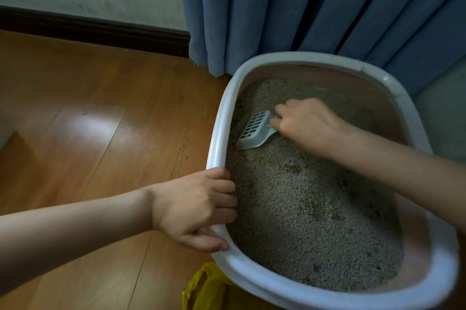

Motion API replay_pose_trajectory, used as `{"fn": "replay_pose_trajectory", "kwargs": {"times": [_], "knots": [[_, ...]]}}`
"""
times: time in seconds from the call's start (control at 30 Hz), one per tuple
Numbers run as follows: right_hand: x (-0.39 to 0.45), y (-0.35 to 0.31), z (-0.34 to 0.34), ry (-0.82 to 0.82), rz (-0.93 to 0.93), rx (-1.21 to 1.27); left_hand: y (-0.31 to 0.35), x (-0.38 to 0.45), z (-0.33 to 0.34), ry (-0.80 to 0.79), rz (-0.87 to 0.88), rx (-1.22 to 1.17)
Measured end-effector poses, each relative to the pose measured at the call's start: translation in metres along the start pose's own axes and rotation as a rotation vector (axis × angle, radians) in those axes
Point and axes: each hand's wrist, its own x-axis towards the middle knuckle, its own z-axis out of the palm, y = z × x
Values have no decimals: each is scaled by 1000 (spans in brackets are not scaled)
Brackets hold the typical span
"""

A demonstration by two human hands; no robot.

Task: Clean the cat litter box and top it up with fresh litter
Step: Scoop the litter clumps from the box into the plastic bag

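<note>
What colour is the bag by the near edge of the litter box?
Yellow. The bag shows at the bottom of the head view, only partly in frame.

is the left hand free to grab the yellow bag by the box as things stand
Probably not right away. The left hand is clamped on the litter box rim, steadying it. The yellow bag lies just below it on the floor with nothing between, so it looks reachable once that grip lets go.

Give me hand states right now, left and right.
Left hand: closed, grip on the litter box rim.
Right hand: closed, grip on the slotted scoop, blade resting on the litter.
</note>
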Motion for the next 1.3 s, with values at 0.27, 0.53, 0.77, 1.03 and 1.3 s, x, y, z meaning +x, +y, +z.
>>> {"fn": "replay_pose_trajectory", "kwargs": {"times": [0.27,0.53,0.77,1.03,1.3], "knots": [[4,-7,-6,65,14,-57,0,-1,-1,-54,2,44],[-24,6,4,46,79,33,0,-3,-4,-57,7,56],[-53,-3,13,-70,84,73,2,-12,-5,-66,-32,131],[-80,18,-10,-116,129,-4,3,-10,-6,-63,-40,105],[-93,19,-11,-200,129,-14,4,-10,-7,-53,-37,101]]}}
